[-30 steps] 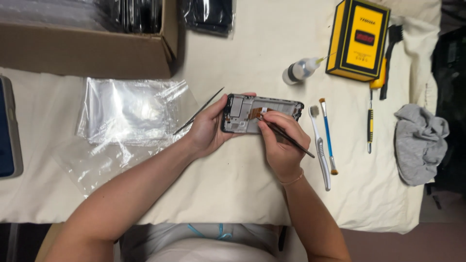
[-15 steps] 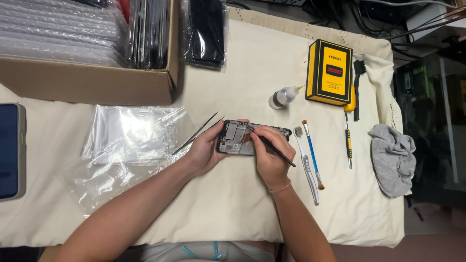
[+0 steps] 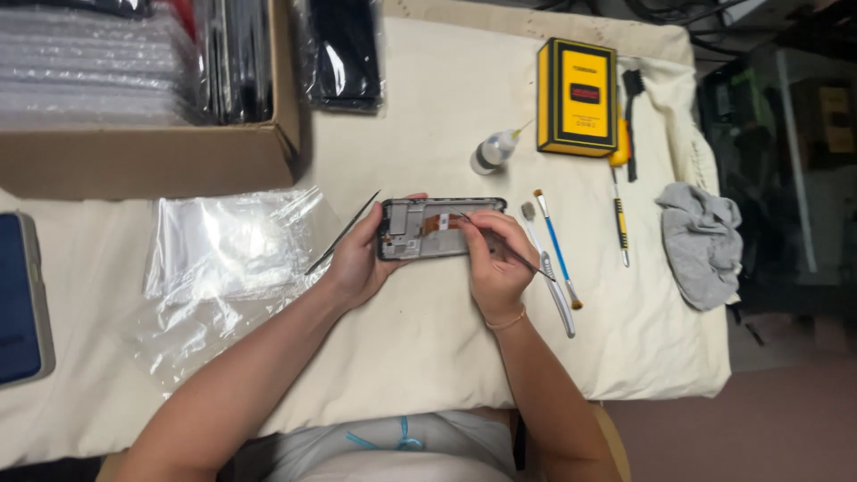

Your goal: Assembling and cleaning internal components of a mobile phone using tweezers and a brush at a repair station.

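An opened phone frame with an orange flex cable lies on the cloth-covered table, its inside facing up. My left hand grips its left end, thumb on the lower edge. My right hand holds a thin dark tool like a pen, its tip resting on the phone's inside near the orange cable. A long dark pair of tweezers lies just left of my left hand, partly on the plastic bags.
Clear plastic bags lie at the left, with a cardboard box of wrapped parts behind them. To the right are two brushes, a screwdriver, a small bottle, a yellow box and a grey rag. A blue device sits at the far left.
The camera view has shifted, so the table appears lower and more to the left. Both hands stay on the phone frame, and the tool tip keeps working at the same spot.
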